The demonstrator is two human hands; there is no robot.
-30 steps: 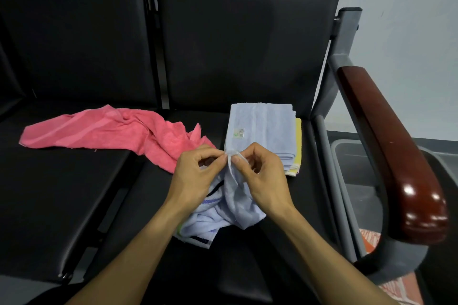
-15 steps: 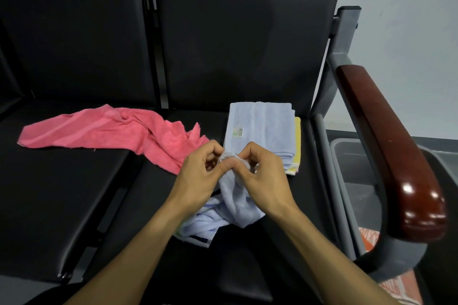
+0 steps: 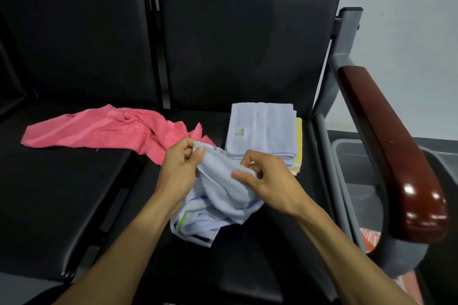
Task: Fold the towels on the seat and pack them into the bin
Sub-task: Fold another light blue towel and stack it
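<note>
A row of black padded seats against a pale wall makes up the bench, with a dark red armrest on the right and a grey bin on the floor just beyond it, below the armrest. Both hands work over the nearer seat. The left hand pinches one end of the pale blue towel's top edge between thumb and curled fingers; the right hand pinches the same edge further along, thumb on top. A second ago the two hands were pressed close together, fingertips almost touching on one bunched corner; now they have drawn apart, and a short stretch of hem runs taut between them while the rest (with its striped border of blue and green) hangs crumpled onto the seat. That suggests the corner has been found and the towel is being opened out, so the folding itself has probably not begun. Behind the hands sits a folded stack, a pale blue towel over a yellow one, apparently done but not yet in the bin. The pink towel lies unfolded across the two seats to the left, untouched. What the bin holds cannot be told from here.
</note>
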